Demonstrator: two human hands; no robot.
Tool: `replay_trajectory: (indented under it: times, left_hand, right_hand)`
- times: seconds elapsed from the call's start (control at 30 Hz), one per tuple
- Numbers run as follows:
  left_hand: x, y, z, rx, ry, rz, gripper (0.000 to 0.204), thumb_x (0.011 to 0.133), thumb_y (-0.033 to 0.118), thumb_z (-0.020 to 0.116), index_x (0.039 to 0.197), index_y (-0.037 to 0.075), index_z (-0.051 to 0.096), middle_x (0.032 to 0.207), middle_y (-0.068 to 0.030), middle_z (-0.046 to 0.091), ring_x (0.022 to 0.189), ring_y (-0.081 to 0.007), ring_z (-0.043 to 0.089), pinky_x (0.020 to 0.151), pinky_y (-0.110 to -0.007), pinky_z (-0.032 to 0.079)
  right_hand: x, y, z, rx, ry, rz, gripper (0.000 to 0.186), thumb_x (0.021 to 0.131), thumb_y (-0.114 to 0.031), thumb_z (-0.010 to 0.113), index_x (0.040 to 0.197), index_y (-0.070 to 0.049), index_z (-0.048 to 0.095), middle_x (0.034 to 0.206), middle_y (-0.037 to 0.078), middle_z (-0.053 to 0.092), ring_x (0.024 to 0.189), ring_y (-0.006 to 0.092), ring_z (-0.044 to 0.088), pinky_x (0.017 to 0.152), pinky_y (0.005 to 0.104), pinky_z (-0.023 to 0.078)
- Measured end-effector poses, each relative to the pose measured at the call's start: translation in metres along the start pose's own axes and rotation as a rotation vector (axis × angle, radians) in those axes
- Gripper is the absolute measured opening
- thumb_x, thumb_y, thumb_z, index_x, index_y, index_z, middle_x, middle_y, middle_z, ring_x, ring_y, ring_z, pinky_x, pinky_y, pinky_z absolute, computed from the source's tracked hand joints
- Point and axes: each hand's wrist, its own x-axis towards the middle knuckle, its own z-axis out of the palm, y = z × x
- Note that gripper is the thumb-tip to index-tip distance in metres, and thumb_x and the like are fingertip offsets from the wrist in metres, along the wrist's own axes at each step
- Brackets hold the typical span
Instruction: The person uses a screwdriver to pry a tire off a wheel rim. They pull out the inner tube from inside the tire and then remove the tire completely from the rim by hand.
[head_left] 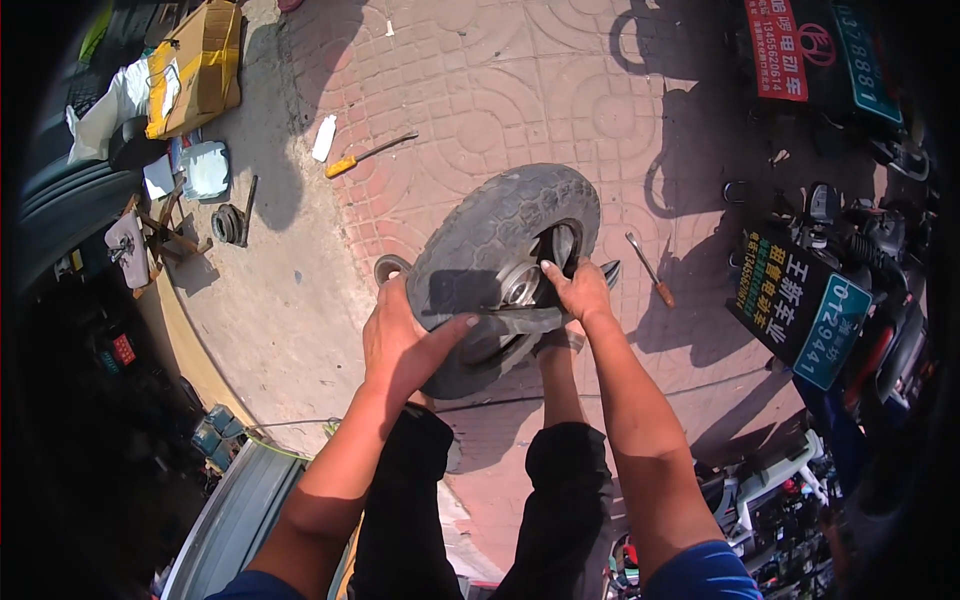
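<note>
A black tyre (490, 225) with a chunky tread is held up tilted in front of my legs, a metal wheel hub (520, 288) showing inside its opening. My left hand (400, 340) grips the tyre's near left side, thumb stretched across the sidewall. At the right of the opening, my right hand (582, 292) is closed on the tyre's inner edge, thumb at the rim and its other fingers partly hidden. A dark flat band of rubber (525, 321) crosses the opening below the hub; whether it is inner tube or tyre edge I cannot tell.
A yellow-handled screwdriver (345, 165) and a white bottle (324, 138) lie beyond the tyre. Another screwdriver (662, 290) lies to its right. Far left are a cardboard box (208, 70), a small stool (130, 245) and a dark coil (228, 223). Parked bikes (870, 240) line the right.
</note>
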Motion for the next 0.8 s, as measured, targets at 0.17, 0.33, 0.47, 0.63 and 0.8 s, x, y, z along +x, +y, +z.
replay_trajectory:
  times: [0.17,0.33,0.47,0.63,0.8]
  left_hand:
    - [-0.046,0.031,0.008,-0.017,-0.220,-0.081,0.084,0.071,0.038,0.091,0.131,-0.006,0.053,0.123,-0.0295,0.064,0.113,-0.0444,0.065,0.095,-0.047,0.053]
    - [-0.043,0.065,0.023,0.195,-0.007,0.213,0.102,0.069,0.035,0.092,0.147,-0.006,0.041,0.138,-0.0320,0.053,0.120,-0.0460,0.061,0.099,-0.046,0.051]
    - [0.023,0.072,0.031,0.300,0.122,0.244,0.103,0.075,0.035,0.086,0.156,-0.001,0.033,0.142,-0.0340,0.048,0.116,-0.0520,0.058,0.097,-0.051,0.052]
    - [0.017,0.083,0.040,0.393,0.110,0.208,0.094,0.082,0.042,0.081,0.152,-0.004,0.037,0.132,-0.0339,0.054,0.113,-0.0497,0.061,0.096,-0.051,0.052]
    - [0.017,0.094,0.037,0.431,0.118,0.101,0.097,0.085,0.055,0.075,0.152,-0.004,0.036,0.132,-0.0331,0.054,0.112,-0.0495,0.062,0.093,-0.052,0.053]
  right_hand:
    - [0.001,0.013,-0.021,-0.302,-0.029,-0.059,0.033,0.093,-0.029,0.062,0.101,0.001,0.073,0.106,0.024,0.074,0.105,0.0399,0.070,0.092,0.0468,0.056]
    - [-0.044,0.003,-0.041,-0.141,0.091,-0.179,0.030,0.096,-0.030,0.061,0.107,-0.004,0.071,0.104,0.023,0.073,0.103,0.0431,0.069,0.089,0.0503,0.055]
    - [-0.041,-0.028,-0.070,-0.009,0.061,-0.038,0.024,0.091,-0.017,0.058,0.103,-0.001,0.072,0.106,0.026,0.072,0.104,0.0436,0.069,0.091,0.0506,0.054]
    - [-0.139,-0.086,-0.065,0.129,0.172,-0.096,0.017,0.090,-0.013,0.056,0.081,-0.002,0.064,0.080,0.026,0.071,0.078,0.0426,0.072,0.070,0.0500,0.057]
    - [-0.344,-0.078,-0.123,0.007,-0.152,-0.070,0.011,0.090,-0.017,0.063,0.091,-0.006,0.061,0.064,0.015,0.066,0.060,0.0351,0.069,0.053,0.0462,0.053]
